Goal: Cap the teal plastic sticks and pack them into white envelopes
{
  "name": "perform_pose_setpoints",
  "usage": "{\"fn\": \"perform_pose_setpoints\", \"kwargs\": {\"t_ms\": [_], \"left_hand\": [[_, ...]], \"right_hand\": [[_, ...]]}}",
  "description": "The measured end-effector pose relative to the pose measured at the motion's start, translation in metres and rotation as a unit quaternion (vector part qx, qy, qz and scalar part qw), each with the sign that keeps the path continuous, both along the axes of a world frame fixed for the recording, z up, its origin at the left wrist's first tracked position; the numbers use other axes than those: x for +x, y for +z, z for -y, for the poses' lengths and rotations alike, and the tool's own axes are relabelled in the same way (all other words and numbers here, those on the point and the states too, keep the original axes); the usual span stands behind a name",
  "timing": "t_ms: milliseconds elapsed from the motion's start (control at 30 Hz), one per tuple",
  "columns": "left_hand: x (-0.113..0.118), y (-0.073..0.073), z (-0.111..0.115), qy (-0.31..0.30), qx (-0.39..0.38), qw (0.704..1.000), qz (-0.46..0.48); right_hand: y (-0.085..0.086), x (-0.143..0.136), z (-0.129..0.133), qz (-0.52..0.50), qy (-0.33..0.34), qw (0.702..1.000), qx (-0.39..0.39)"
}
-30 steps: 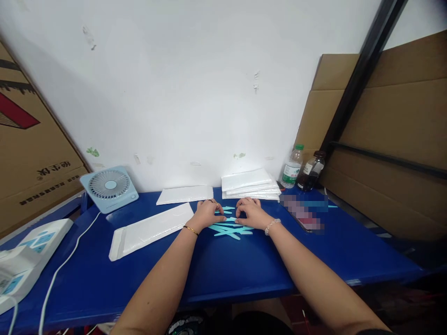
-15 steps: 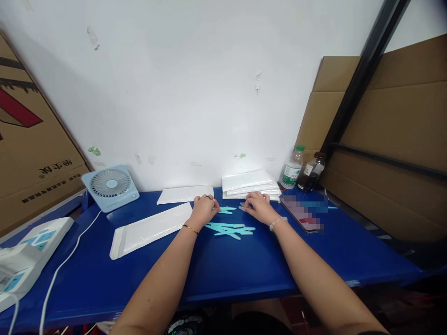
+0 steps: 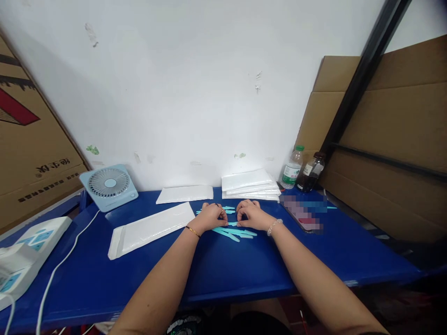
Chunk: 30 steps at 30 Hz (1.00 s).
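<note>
One green-capped bottle [image 3: 292, 171] stands at the back right of the counter [image 3: 240, 272], clear-walled, with a label around its middle; I can't tell how full it is. Just beside it is a brown-capped bottle [image 3: 310, 174], with dark liquid in its lower part. The person's left hand [image 3: 210, 216] and right hand [image 3: 253, 216] are a little apart, fingertips closed on opposite ends of one teal stick [image 3: 232, 224]. Nearer the person, more teal sticks [image 3: 240, 233] lie crossed in a loose pile, and a few others sit behind the hands. A stack of white envelopes [image 3: 248, 181] rests by the wall, with a single envelope [image 3: 185, 193] to its left and a slanted envelope [image 3: 152, 229] closer in. Whether they hold anything, I can't see. A phone [image 3: 299, 216], partly blurred, lies right of the right hand; a blue fan [image 3: 110, 185] stands far left.
</note>
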<state>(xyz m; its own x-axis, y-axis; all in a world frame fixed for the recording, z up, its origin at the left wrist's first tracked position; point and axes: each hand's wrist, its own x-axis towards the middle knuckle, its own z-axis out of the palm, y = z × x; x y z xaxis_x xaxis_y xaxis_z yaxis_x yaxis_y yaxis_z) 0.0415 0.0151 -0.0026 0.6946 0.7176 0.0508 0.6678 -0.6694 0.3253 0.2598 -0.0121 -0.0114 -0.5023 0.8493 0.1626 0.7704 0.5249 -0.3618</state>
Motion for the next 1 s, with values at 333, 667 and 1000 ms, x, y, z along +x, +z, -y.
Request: {"fn": "perform_pose_setpoints", "kwargs": {"t_ms": [333, 667, 1000], "left_hand": [[-0.006, 0.003, -0.011, 0.103, 0.091, 0.990, 0.026], [-0.005, 0.008, 0.002, 0.015, -0.032, 0.999, 0.026], [0.001, 0.005, 0.003, 0.018, -0.018, 1.000, 0.007]], "right_hand": [[0.002, 0.018, -0.008, -0.026, -0.076, 0.992, 0.096], [0.014, 0.019, 0.006, -0.010, 0.018, 0.999, -0.049], [0.017, 0.027, 0.008, 0.041, 0.024, 0.996, -0.073]]}}
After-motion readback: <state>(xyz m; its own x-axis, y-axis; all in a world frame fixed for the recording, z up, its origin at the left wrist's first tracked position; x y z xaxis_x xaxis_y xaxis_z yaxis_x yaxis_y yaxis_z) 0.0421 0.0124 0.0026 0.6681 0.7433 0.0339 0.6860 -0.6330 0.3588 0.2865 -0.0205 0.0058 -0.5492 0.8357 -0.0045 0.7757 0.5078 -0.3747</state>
